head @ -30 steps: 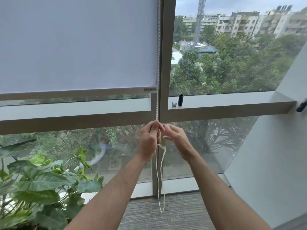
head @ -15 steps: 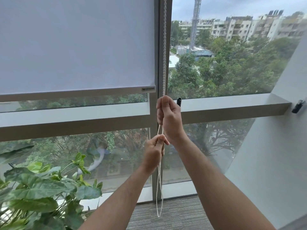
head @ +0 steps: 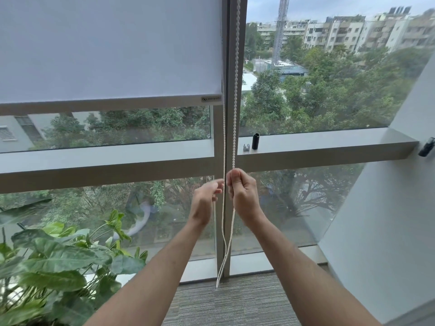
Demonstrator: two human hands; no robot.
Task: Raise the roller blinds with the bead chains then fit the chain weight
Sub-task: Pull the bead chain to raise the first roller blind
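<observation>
The white roller blind [head: 110, 48] covers the upper left window, its bottom bar [head: 110, 105] above the sill. The white bead chain [head: 236, 90] hangs along the window post. My right hand [head: 243, 192] grips one strand just below the sill. My left hand [head: 206, 197] is beside it with relaxed fingers, fingertips at the thinner strand. The chain's loop [head: 220, 276] dangles down to the carpet. A black cylindrical chain weight [head: 255, 141] stands on the right ledge beside a small clear piece [head: 246, 147].
A large leafy plant [head: 54, 262] fills the lower left. A slanted white wall [head: 388, 220] closes in on the right, with a black fitting [head: 426, 147] on it. Grey carpet [head: 235, 302] lies below the window.
My right hand has pulled the chain down from sill height. My left hand let go of the chain and rose beside the right. The blind's bottom bar sits higher above the sill.
</observation>
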